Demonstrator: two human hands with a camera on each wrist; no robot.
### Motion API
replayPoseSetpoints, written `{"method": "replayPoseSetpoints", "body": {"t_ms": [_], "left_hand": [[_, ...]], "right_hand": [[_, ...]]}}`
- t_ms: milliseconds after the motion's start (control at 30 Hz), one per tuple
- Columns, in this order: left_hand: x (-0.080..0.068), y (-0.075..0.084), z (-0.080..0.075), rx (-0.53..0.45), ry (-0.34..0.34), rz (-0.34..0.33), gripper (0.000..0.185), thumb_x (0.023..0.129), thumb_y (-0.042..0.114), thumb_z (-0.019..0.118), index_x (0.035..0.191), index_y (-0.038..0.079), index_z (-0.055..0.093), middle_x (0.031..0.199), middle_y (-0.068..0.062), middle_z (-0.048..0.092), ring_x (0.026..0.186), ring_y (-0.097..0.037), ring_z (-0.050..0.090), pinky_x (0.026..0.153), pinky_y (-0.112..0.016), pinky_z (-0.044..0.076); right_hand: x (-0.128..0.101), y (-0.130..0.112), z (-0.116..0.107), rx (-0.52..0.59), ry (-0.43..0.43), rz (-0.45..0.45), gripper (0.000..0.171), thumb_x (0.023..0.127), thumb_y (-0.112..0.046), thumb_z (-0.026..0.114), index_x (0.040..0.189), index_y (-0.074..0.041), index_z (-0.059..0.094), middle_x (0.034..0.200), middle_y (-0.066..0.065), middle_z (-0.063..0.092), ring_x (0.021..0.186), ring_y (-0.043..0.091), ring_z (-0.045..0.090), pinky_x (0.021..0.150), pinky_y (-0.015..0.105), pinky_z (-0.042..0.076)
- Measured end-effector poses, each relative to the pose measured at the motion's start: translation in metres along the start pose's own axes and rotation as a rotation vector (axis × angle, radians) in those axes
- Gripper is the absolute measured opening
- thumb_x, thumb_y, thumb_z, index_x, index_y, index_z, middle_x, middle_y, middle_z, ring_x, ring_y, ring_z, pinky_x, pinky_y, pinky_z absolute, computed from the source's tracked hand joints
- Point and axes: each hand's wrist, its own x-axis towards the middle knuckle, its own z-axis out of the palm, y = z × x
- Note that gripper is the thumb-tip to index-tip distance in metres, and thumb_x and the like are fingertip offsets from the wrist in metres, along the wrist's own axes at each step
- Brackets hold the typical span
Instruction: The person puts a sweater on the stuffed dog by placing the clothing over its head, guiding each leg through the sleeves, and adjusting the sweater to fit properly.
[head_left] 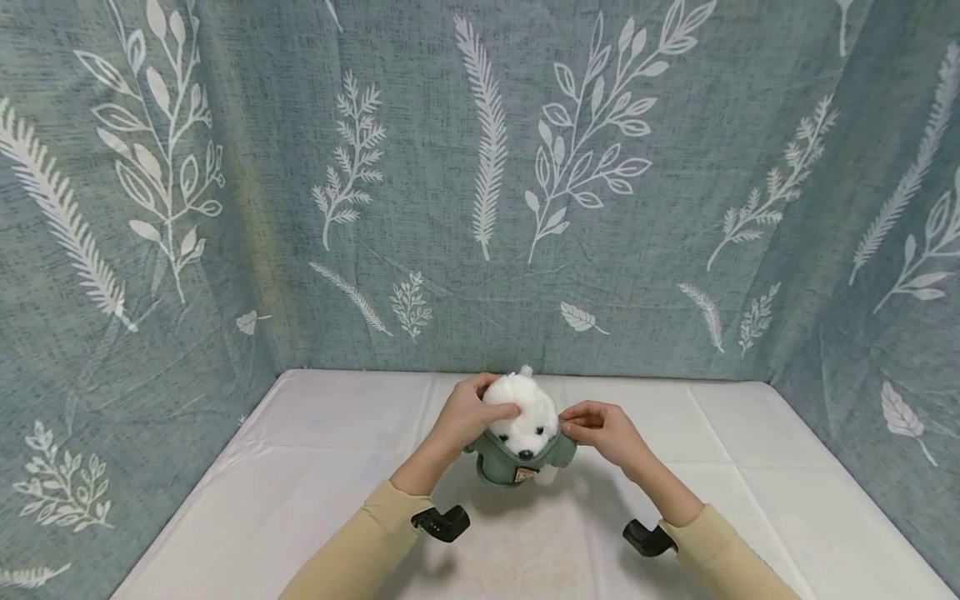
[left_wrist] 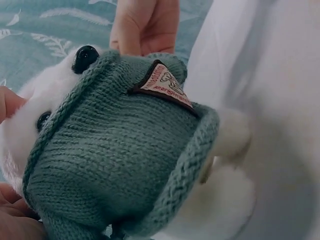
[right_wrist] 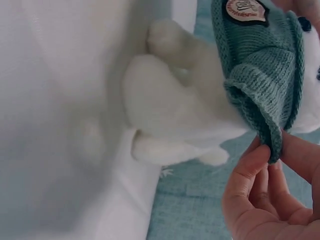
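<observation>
Head view: a white plush dog (head_left: 522,414) in a green knitted sweater (head_left: 517,461) stands near the far edge of the white table (head_left: 315,467), about midway along it. Left hand (head_left: 471,417) curls round the toy's head. Right hand (head_left: 606,430) pinches the sweater's edge at the toy's shoulder. Right wrist view shows fingertips (right_wrist: 255,159) nipping the rolled hem (right_wrist: 260,100). A woven label (left_wrist: 167,86) sits on the sweater.

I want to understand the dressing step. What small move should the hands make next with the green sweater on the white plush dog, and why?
Probably the right hand should ease the green sweater a little further along the body. Its fingertips pinch the knit edge, which lies bunched near the neck, while the left hand grips the head of the white plush dog and much white body shows uncovered.
</observation>
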Motion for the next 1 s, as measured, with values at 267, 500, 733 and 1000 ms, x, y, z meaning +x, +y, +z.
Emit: {"method": "replayPoseSetpoints", "body": {"t_ms": [267,500,733,1000], "left_hand": [[-0.001,0.0,0.0,-0.003,0.009,-0.022,0.049,0.075,0.022,0.076,0.12,0.008,0.062,0.11,-0.01,0.063,0.096,-0.023,0.06,0.081,-0.039,0.052],[0.0,-0.001,-0.001,-0.01,-0.011,-0.025,0.051,0.074,0.021,0.077,0.121,0.007,0.062,0.111,-0.01,0.064,0.095,-0.022,0.061,0.08,-0.037,0.053],[-0.002,0.001,-0.004,-0.007,-0.067,0.032,0.05,0.077,0.026,0.078,0.122,0.012,0.061,0.113,-0.007,0.064,0.1,-0.021,0.06,0.081,-0.038,0.053],[-0.004,0.002,-0.012,0.007,-0.095,0.065,0.05,0.079,0.033,0.077,0.123,0.016,0.061,0.116,-0.004,0.063,0.1,-0.02,0.06,0.08,-0.035,0.052]], "right_hand": [[0.004,0.011,0.005,0.005,0.036,0.061,0.021,0.088,-0.015,0.067,0.104,-0.001,0.066,0.091,0.005,0.07,0.084,0.013,0.064,0.081,0.043,0.054],[0.009,0.019,0.016,0.012,0.082,0.133,0.016,0.087,-0.009,0.067,0.099,0.001,0.065,0.087,0.005,0.07,0.079,0.012,0.065,0.077,0.039,0.056],[0.007,0.01,0.015,-0.057,0.138,0.093,0.015,0.086,-0.006,0.067,0.1,0.0,0.066,0.092,0.008,0.07,0.084,0.015,0.065,0.079,0.04,0.055],[0.007,-0.029,0.017,-0.128,0.163,-0.174,0.034,0.092,-0.031,0.062,0.122,-0.015,0.061,0.119,0.005,0.064,0.112,0.022,0.06,0.093,0.039,0.05]]}}
